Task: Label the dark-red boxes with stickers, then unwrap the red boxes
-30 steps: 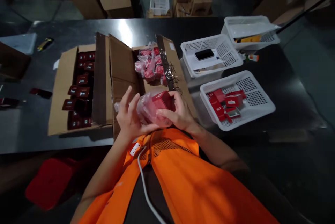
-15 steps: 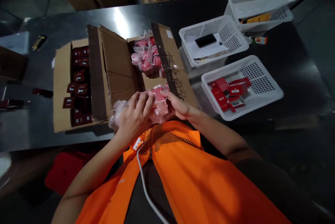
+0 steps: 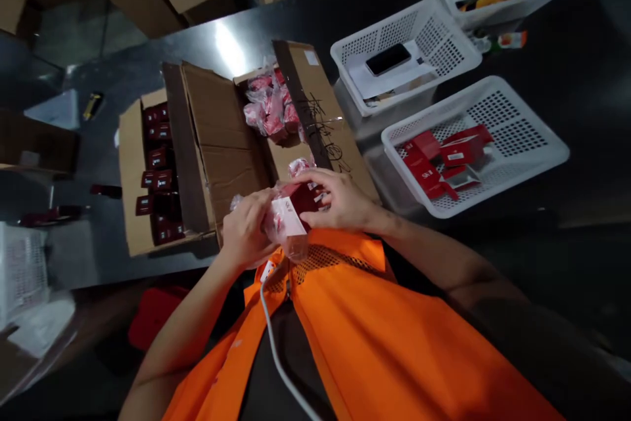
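- Held between the left hand (image 3: 249, 227) and the right hand (image 3: 340, 198) is a small red box (image 3: 304, 196) with straight edges.
- One end face looks pale pinkish white in the light and bears short dark lettering near its upper edge; the side toward the right hand is a deep, shadowed red.
- The box is tilted, off the table, in front of the wearer's body.
- Crinkled clear film (image 3: 296, 249) clings around its left part and hangs below the pale face.
- Whether its right end is open is hard to tell behind the fingers.
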`<action>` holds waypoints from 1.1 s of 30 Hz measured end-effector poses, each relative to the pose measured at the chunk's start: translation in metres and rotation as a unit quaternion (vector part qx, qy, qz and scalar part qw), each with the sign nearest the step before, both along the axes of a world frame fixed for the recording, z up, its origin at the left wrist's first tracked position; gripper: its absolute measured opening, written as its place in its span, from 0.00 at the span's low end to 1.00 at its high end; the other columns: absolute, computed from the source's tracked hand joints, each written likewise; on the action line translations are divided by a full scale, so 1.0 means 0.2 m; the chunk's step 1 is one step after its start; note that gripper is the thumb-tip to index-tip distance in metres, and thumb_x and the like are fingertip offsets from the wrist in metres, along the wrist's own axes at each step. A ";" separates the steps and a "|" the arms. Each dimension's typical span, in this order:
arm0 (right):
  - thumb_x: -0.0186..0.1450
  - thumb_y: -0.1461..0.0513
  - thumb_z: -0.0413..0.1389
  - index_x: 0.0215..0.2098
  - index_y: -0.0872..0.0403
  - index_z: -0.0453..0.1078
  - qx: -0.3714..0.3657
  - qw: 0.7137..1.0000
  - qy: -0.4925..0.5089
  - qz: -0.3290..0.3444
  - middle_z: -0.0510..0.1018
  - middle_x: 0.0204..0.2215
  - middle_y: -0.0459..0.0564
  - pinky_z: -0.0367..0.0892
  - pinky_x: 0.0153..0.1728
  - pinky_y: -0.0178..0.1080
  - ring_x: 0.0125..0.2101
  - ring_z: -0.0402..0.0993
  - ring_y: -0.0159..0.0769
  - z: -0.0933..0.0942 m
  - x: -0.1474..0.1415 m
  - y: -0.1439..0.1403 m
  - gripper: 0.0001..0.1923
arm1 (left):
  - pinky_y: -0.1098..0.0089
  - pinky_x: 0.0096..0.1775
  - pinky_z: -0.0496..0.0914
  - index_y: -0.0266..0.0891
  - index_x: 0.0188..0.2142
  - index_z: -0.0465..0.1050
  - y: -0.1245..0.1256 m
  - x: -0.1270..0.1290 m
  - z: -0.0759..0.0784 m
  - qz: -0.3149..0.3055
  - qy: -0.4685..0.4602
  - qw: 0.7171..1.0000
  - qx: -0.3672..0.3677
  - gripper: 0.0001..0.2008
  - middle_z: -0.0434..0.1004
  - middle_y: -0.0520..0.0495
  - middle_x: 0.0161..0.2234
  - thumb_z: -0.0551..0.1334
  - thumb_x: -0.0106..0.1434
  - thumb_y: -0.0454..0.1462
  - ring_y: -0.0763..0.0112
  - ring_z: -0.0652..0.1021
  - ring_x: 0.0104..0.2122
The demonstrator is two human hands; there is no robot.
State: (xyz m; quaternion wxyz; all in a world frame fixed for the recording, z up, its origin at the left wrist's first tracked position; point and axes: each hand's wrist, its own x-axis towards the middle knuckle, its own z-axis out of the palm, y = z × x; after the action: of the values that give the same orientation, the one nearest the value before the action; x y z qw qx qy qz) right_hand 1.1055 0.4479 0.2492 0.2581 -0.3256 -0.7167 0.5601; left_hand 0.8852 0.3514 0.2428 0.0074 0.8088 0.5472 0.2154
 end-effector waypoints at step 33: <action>0.61 0.51 0.57 0.23 0.52 0.65 -0.062 0.943 0.213 -0.247 0.70 0.25 0.44 0.65 0.34 0.37 0.29 0.66 0.33 -0.42 0.60 -0.04 0.16 | 0.65 0.37 0.77 0.37 0.50 0.72 0.57 0.60 0.23 -0.146 0.100 0.965 -0.193 0.26 0.83 0.40 0.41 0.62 0.54 0.45 0.56 0.84 0.37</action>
State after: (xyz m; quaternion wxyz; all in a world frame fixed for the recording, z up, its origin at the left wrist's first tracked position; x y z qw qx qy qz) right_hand 1.2257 0.4392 0.1643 0.5141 -0.3806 -0.5063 0.5784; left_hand 1.0053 0.4656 0.2896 0.1398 0.8807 0.4521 0.0203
